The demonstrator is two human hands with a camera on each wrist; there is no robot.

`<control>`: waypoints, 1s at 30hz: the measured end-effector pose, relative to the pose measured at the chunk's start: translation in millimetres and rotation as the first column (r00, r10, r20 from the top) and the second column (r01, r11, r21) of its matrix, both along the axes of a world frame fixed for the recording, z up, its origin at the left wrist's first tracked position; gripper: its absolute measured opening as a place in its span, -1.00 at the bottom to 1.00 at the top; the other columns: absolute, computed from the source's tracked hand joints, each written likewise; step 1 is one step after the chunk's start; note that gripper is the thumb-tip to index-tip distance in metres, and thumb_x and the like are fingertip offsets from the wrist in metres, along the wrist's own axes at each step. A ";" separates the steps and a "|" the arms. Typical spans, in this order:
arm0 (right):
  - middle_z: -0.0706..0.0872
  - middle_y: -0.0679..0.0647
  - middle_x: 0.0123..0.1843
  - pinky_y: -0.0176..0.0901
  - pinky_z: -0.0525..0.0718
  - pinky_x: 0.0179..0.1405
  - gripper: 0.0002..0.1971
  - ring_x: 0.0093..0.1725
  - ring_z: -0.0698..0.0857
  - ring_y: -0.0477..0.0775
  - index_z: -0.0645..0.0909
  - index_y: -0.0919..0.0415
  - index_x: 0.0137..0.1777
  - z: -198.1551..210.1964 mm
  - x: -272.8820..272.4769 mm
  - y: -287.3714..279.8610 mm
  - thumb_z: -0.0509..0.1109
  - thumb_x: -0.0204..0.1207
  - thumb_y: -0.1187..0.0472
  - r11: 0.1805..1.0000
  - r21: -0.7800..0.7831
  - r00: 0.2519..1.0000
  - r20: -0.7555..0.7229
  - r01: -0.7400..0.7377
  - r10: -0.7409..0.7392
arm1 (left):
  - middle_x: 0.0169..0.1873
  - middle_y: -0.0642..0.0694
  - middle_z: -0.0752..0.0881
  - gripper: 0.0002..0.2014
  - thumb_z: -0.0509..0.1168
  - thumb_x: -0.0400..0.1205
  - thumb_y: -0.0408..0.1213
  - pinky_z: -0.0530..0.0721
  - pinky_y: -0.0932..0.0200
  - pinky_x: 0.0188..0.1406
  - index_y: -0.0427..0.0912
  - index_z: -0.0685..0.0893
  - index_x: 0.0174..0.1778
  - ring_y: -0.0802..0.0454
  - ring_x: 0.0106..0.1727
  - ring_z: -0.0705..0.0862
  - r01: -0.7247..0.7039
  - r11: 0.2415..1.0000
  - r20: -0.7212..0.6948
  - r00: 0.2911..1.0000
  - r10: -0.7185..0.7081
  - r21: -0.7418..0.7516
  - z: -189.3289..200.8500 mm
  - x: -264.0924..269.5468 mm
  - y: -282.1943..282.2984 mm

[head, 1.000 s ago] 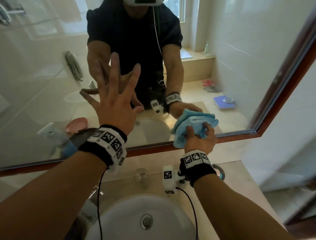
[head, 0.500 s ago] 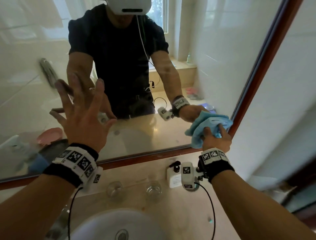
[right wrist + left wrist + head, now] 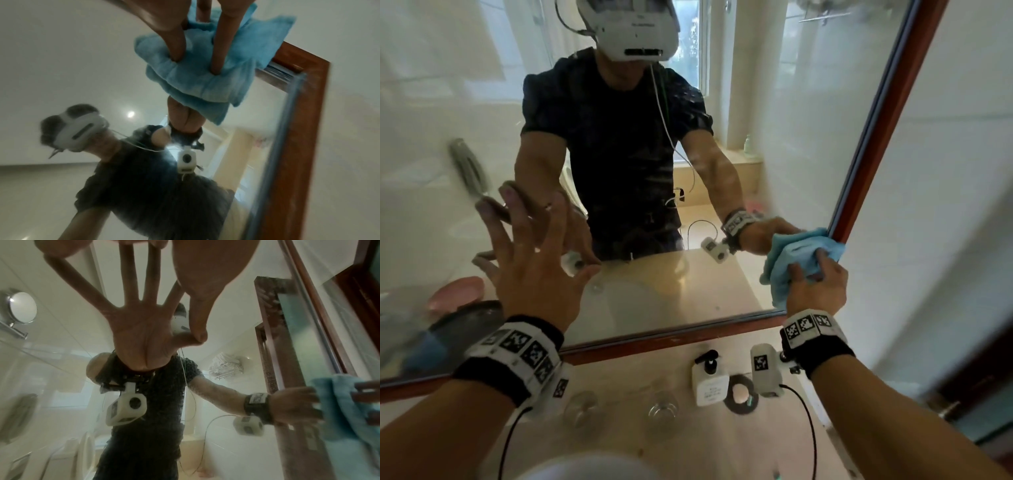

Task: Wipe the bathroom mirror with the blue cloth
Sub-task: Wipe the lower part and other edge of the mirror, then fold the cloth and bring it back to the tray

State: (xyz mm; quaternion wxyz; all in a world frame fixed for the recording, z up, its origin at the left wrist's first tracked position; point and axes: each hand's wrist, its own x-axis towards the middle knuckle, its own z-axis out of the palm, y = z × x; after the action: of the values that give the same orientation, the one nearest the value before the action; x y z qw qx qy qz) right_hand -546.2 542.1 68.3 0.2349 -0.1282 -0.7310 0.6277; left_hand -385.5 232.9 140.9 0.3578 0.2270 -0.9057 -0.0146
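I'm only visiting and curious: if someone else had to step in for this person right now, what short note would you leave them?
Left hand: open, fingers spread, flat against the mirror on its left part, holding nothing.
Right hand: grips the bunched blue cloth and presses it on the glass, at the lower right corner beside the wooden frame.
Done: I cannot tell from the glass how much has been wiped; it looks hazy in places.
Left: work the cloth over the rest of the mirror. Mind the soap bottle and two glasses on the counter below.
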 end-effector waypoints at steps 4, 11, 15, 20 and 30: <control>0.54 0.19 0.32 -0.21 0.53 0.28 -0.52 0.20 0.64 0.21 0.62 0.16 0.37 62.8 -10.8 3.4 0.55 0.44 0.14 0.975 0.219 0.967 -0.254 0.041 0.016 | 0.71 -0.24 -0.19 0.20 0.63 0.27 0.05 0.20 -0.84 0.21 0.17 -0.02 0.71 -0.43 0.68 -0.20 -0.010 1.000 -0.003 1.000 0.010 0.006 1.3 -0.3 2.9; 0.51 0.15 0.41 -0.22 0.40 0.38 -0.44 0.36 0.56 0.12 0.54 0.08 0.46 233.8 -14.3 -11.1 0.38 0.49 -0.11 0.886 0.421 0.898 -0.440 0.193 0.014 | 0.72 -0.13 -0.25 0.18 0.64 0.30 0.00 0.22 -0.80 0.26 0.24 -0.02 0.69 -0.36 0.69 -0.24 -0.004 0.998 -0.010 1.000 0.005 0.064 4.9 -0.5 6.5; 0.53 0.09 0.42 -0.18 0.46 0.45 -0.48 0.38 0.58 0.08 0.56 0.01 0.44 273.2 -13.5 -15.9 0.41 0.48 -0.08 0.898 0.402 0.895 -0.445 0.179 0.021 | 0.71 -0.14 -0.26 0.14 0.62 0.34 -0.04 0.29 -0.80 0.21 0.26 -0.03 0.69 -0.39 0.69 -0.23 0.003 0.998 0.008 1.000 -0.003 0.058 5.8 2.4 4.7; 0.54 0.07 0.37 -0.21 0.46 0.33 -0.57 0.33 0.58 0.06 0.55 0.01 0.37 265.1 -8.1 -17.2 0.33 0.52 -0.05 0.879 0.420 0.888 -0.460 0.227 -0.009 | 0.72 -0.15 -0.23 0.10 0.60 0.37 -0.01 0.31 -0.78 0.21 0.26 -0.02 0.68 -0.37 0.69 -0.23 0.000 0.999 0.007 1.000 -0.001 0.048 7.2 4.1 4.5; 0.64 0.14 0.11 -0.40 0.38 -0.10 -0.71 -0.06 0.59 0.00 0.62 0.13 0.19 186.1 48.7 -60.3 0.44 0.48 0.15 0.840 0.540 0.844 -0.430 -0.043 0.320 | 0.59 -0.08 0.42 -0.43 0.31 0.55 0.22 0.38 -0.39 0.46 0.20 0.50 0.50 -0.22 0.64 0.28 0.100 0.985 -0.170 0.982 -0.075 0.140 30.6 25.9 7.4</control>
State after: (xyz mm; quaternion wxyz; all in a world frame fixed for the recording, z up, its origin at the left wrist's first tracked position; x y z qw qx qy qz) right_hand -497.6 481.8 254.4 0.3799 0.1796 -0.7923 0.4424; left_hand -359.6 240.3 171.5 0.4126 0.2107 -0.8786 -0.1162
